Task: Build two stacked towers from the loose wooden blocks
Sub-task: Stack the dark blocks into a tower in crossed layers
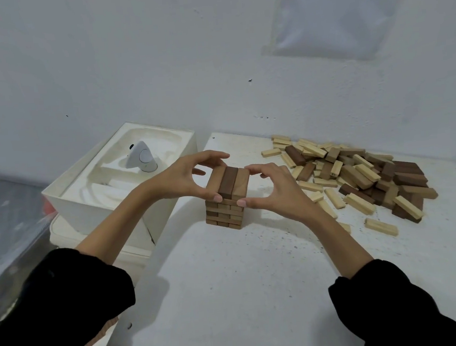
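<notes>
A short tower of wooden blocks point(226, 210) stands in the middle of the white table point(231, 283), its top layer point(229, 182) made of three blocks, the middle one dark. My left hand point(186, 179) pinches that top layer from the left, thumb at the near end and fingers over the far end. From the right, my right hand point(272, 191) pinches the same layer, its thumb tip on the near end and fingers curled round the far end. A heap of loose light and dark blocks point(359, 175) lies to the right.
A white open box point(86, 210) holding a small grey-white device point(141, 158) sits left of the tower, beside the table. The white wall runs close behind the table. A single light block point(381, 227) lies apart, near the heap's front.
</notes>
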